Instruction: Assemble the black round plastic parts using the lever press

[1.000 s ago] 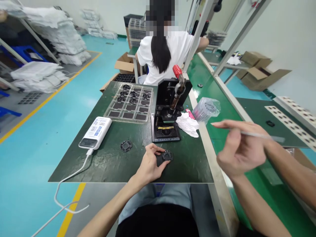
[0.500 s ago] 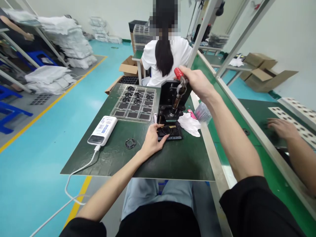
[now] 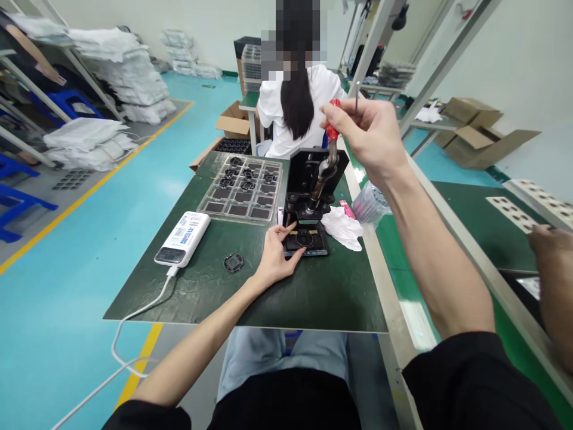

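Note:
A black toggle press (image 3: 317, 173) stands on the green table, its upper plate raised over the base. In its base lies a round black part (image 3: 305, 239). My left hand (image 3: 280, 254) is at the base's left side, thumb and forefinger spread apart around the part; whether they touch it I cannot tell. My right hand (image 3: 373, 131) pinches the press's red handle (image 3: 332, 122) between thumb and fingers. A thin metal rod (image 3: 357, 98) sticks up from that hand; its lower part is hidden. Another ring-shaped black part (image 3: 233, 263) lies flat left of my left hand.
A clear tray (image 3: 242, 209) with several black parts lies behind left. A white power bank (image 3: 183, 239) with a cable sits on the left. White tissue (image 3: 342, 228) and a plastic bag (image 3: 371, 206) are right of the press. A co-worker sits ahead; another person's hand (image 3: 544, 239) is far right.
My right hand has moved slightly up and right, and the red handle stands more upright. My left thumb and forefinger are a little farther apart. The other person's hand at right has shifted.

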Demonstrator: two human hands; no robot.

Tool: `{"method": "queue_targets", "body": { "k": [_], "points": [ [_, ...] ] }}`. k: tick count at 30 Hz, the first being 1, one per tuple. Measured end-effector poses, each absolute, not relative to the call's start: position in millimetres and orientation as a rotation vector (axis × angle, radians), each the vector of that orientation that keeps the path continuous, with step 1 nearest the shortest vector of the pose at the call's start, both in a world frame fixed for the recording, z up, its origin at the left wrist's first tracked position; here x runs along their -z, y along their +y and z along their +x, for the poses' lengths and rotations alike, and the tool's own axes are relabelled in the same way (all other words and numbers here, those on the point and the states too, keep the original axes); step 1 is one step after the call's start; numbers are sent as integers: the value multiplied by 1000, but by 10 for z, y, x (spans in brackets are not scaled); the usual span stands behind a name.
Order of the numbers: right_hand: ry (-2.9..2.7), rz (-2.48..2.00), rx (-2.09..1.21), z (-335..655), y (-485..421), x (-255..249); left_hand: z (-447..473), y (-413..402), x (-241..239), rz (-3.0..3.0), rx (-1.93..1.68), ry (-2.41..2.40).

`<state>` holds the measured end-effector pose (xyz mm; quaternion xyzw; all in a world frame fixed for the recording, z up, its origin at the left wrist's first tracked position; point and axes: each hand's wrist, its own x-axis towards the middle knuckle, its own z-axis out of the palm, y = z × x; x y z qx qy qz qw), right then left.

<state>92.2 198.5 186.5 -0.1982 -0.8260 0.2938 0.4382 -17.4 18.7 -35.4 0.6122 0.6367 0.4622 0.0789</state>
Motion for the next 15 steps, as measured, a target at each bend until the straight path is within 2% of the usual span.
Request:
{"method": "queue_targets", "body": {
  "k": [4, 11, 13, 15],
  "points": [
    [-1916, -444, -362, 1147, 1493, -1686, -161, 138, 402, 1789, -1467, 1903],
    [-1914, -248, 10, 1427, 1175, -753, -159, 114, 465, 1733, -1572, 2026],
    [-1907, -190, 98, 1433, 1181, -765, -162, 109, 468, 1741, -1560, 2032],
    [-1866, -190, 107, 1405, 1195, -1003, -170, 107, 467, 1754, -1538, 2041]
  ]
}}
